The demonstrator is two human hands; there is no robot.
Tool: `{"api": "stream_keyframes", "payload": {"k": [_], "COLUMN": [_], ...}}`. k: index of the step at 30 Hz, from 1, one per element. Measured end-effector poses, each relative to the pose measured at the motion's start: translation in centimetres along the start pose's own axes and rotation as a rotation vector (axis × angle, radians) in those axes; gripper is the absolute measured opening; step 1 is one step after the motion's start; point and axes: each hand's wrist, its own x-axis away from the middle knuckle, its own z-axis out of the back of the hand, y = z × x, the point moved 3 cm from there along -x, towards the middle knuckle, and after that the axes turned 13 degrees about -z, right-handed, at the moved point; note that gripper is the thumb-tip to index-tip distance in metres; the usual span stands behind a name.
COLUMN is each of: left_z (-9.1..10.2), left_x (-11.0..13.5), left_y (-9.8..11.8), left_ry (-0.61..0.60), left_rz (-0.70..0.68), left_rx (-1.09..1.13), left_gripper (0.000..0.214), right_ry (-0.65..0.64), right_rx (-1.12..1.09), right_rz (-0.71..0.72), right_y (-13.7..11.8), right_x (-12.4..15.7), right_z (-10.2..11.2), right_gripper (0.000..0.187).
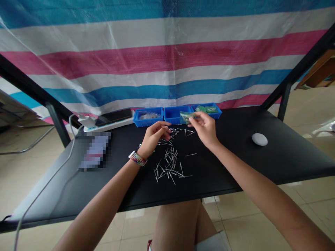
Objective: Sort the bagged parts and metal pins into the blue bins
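My right hand point(205, 128) pinches a small clear plastic bag with green edging point(185, 117) between thumb and fingers, in front of the middle blue bin point(171, 112). To its left, my left hand point(156, 137) hovers over the black table with loosely bent fingers, index finger and thumb apart. I see nothing held in it. Beneath and beside it lie silver blind rivets point(167, 142), partly covered by the hand. A larger heap of blind rivets point(170, 164) is scattered nearer to me, and a single blind rivet point(191, 154) lies to the right.
Left and right blue bins point(148, 122) point(219, 112) flank the middle one, holding clear and green plastic bags point(205, 109). A phone point(113, 117) rests on a white power strip point(91, 128) with a cable point(70, 150). A blurred-out item point(95, 151) lies left, a white mouse point(259, 139) right.
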Motion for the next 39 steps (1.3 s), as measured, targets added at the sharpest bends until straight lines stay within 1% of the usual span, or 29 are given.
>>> {"api": "stream_keyframes", "payload": {"k": [1,3,5,6,7,8,10,12,14,17,20,22,23,25,26,27,28,29,31,33,34,35,37,39], "left_z": [0.1,0.2,0.2,0.2,0.2,0.2,0.2,0.2,0.2,0.2,0.7,1.4,1.8,2.8,3.4,4.0,4.6,5.2,6.4,7.4,7.9,8.3,9.0,9.5], "left_x": [0.0,0.0,-0.1,0.0,0.0,0.0,0.0,0.0,0.0,-0.2,-0.3,-0.4,-0.4,-0.5,-0.5,-0.6,-0.6,-0.7,-0.9,-1.0,-1.0,-1.0,-0.8,-0.5], "left_y": [0.0,-0.1,-0.1,-0.2,-0.2,-0.1,0.0,0.1,0.3,0.3,0.4,0.8,1.1,1.7,1.9,2.1,2.2,2.3,2.6,2.7,2.6,2.4,2.0,1.8], "left_ry": [0.009,0.015,0.009,0.005,0.003,0.001,0.004,0.012,0.021,0.023,-0.022,-0.101,-0.156,-0.236,-0.273,-0.318,-0.357,-0.376,-0.342,-0.324,-0.344,-0.392,-0.482,-0.524], "left_rz": [0.004,0.004,-0.001,-0.003,-0.005,-0.005,-0.003,-0.003,-0.006,-0.011,-0.020,-0.049,-0.077,-0.131,-0.119,-0.086,-0.046,-0.024,-0.013,-0.002,0.024,0.068,0.195,0.279], "left_rx": [0.008,0.014,0.018,0.021,0.023,0.024,0.019,0.006,-0.004,-0.019,-0.114,-0.318,-0.483,-0.908,-1.074,-1.176,-1.230,-1.263,-1.308,-1.288,-1.249,-1.194,-1.083,-1.023], "left_gripper": [0.032,0.028,0.027,0.027,0.027,0.027,0.027,0.027,0.026,0.026,0.025,0.022,0.019,0.014,0.013,0.014,0.015,0.017,0.018,0.018,0.018,0.020,0.029,0.038], "right_ry": [0.105,0.272,0.384,0.413,0.399,0.334,0.191,0.114,0.102,0.116,0.113,0.113,0.130,0.196,0.238,0.277,0.308,0.327,0.340,0.331,0.325,0.320,0.317,0.323], "right_rx": [0.111,0.372,0.565,0.633,0.691,0.741,0.818,0.862,0.898,0.960,0.989,0.964,0.938,0.874,0.843,0.814,0.787,0.761,0.715,0.686,0.679,0.678,0.684,0.693], "right_rz": [0.110,0.295,0.377,0.384,0.379,0.362,0.324,0.314,0.326,0.344,0.357,0.362,0.364,0.371,0.377,0.386,0.396,0.408,0.434,0.457,0.464,0.465,0.455,0.451], "right_y": [-0.4,-0.8,-0.5,-0.1,0.5,1.2,2.5,3.5,3.9,3.9,3.8,3.7,3.7,3.5,3.4,3.3,3.2,3.1,2.9,2.8,2.7,2.6,2.5,2.3], "right_x": [-1.0,-3.0,-4.8,-5.5,-5.9,-6.3,-6.4,-6.1,-5.9,-5.9,-5.8,-5.6,-5.5,-5.3,-5.3,-5.2,-5.2,-5.2,-5.2,-5.0,-4.9,-4.8,-4.7,-4.5], "right_z": [1.4,4.3,6.8,7.8,8.5,8.9,9.0,8.8,8.6,8.4,8.1,8.0,8.0,8.2,8.3,8.4,8.4,8.5,8.4,8.2,8.1,7.9,7.6,7.4], "right_gripper": [0.028,0.026,0.029,0.032,0.033,0.033,0.032,0.031,0.030,0.025,0.024,0.025,0.026,0.033,0.037,0.041,0.044,0.045,0.043,0.041,0.040,0.040,0.040,0.040]}}
